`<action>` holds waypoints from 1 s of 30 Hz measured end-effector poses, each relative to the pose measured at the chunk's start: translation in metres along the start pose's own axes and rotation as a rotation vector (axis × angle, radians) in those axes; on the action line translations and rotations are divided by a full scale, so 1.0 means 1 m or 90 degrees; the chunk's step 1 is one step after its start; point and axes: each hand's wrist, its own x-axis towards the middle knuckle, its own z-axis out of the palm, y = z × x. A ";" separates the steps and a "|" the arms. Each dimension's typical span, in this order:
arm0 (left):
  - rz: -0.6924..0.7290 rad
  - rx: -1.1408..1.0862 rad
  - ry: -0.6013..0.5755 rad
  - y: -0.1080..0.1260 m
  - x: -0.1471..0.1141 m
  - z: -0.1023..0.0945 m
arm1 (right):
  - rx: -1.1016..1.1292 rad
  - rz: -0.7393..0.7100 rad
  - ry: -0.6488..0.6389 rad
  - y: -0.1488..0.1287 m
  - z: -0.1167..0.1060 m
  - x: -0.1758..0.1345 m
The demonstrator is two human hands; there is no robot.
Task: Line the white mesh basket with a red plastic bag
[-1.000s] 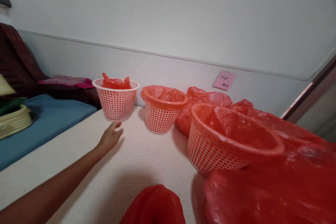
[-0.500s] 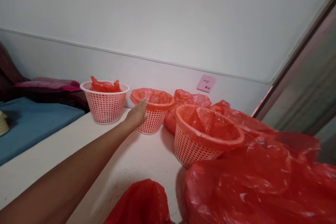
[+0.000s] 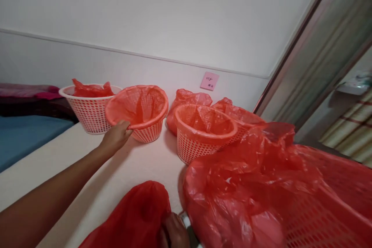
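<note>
My left hand (image 3: pixel 115 138) reaches far out and grips the near rim of a white lattice basket lined with a red plastic bag (image 3: pixel 139 112), which is tilted toward me. To its left stands a white basket (image 3: pixel 87 110) with a crumpled red bag inside. On the right is another lined basket (image 3: pixel 200 131). My right hand (image 3: pixel 174 232) shows at the bottom edge, closed on a bunched red bag (image 3: pixel 136 217).
A large red bag over a big basket (image 3: pixel 267 197) fills the lower right. More red bags (image 3: pixel 186 102) lie by the wall under a pink note (image 3: pixel 209 81). A blue mattress (image 3: pixel 26 135) lies at left, a door frame (image 3: pixel 308 42) at right.
My left hand moved from the left basket to the middle one, took its rim and tipped it toward me. The view swung right, and my right hand came into sight.
</note>
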 end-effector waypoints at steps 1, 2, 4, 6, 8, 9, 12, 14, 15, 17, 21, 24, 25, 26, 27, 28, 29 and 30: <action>-0.001 -0.009 0.010 -0.001 -0.010 -0.006 | 0.006 -0.005 0.017 -0.001 0.001 0.000; -0.005 -0.018 0.022 -0.001 -0.021 -0.012 | 0.012 0.004 0.027 -0.003 0.002 -0.001; -0.016 -0.028 0.044 0.001 -0.044 -0.025 | 0.019 0.048 0.041 -0.012 -0.001 0.000; -0.032 -0.027 0.061 0.005 -0.072 -0.037 | 0.040 0.097 0.033 -0.021 -0.007 0.001; -0.041 -0.029 0.075 0.010 -0.102 -0.050 | 0.074 0.129 -0.020 -0.028 -0.014 0.003; -0.040 -0.036 0.080 0.013 -0.116 -0.056 | 0.086 0.137 -0.051 -0.029 -0.017 0.004; -0.032 -0.075 0.076 0.024 -0.158 -0.074 | 0.079 0.124 -0.092 -0.025 -0.019 0.006; -0.030 -0.096 0.068 0.034 -0.183 -0.087 | 0.053 0.104 -0.092 -0.020 -0.017 0.005; -0.027 -0.103 0.067 0.040 -0.195 -0.092 | 0.043 0.093 -0.093 -0.018 -0.015 0.005; -0.022 -0.110 0.074 0.052 -0.217 -0.102 | 0.029 0.073 -0.102 -0.015 -0.011 0.004; -0.007 -0.086 0.092 0.076 -0.256 -0.114 | 0.047 0.072 -0.119 -0.016 -0.009 0.005; -0.001 -0.057 0.114 0.083 -0.276 -0.123 | 0.073 0.090 -0.121 -0.020 -0.020 0.011; -0.003 -0.044 0.125 0.083 -0.281 -0.128 | 0.071 0.096 -0.117 -0.022 -0.027 0.013; -0.009 -0.029 0.138 0.083 -0.285 -0.133 | 0.064 0.102 -0.108 -0.026 -0.036 0.015; -0.018 -0.013 0.148 0.082 -0.290 -0.139 | 0.053 0.109 -0.090 -0.031 -0.045 0.018; -0.029 0.003 0.158 0.081 -0.294 -0.144 | 0.041 0.112 -0.068 -0.039 -0.055 0.019; -0.039 0.019 0.166 0.080 -0.299 -0.149 | 0.032 0.108 -0.047 -0.049 -0.063 0.020; -0.049 0.032 0.174 0.080 -0.304 -0.154 | 0.029 0.091 -0.033 -0.061 -0.070 0.019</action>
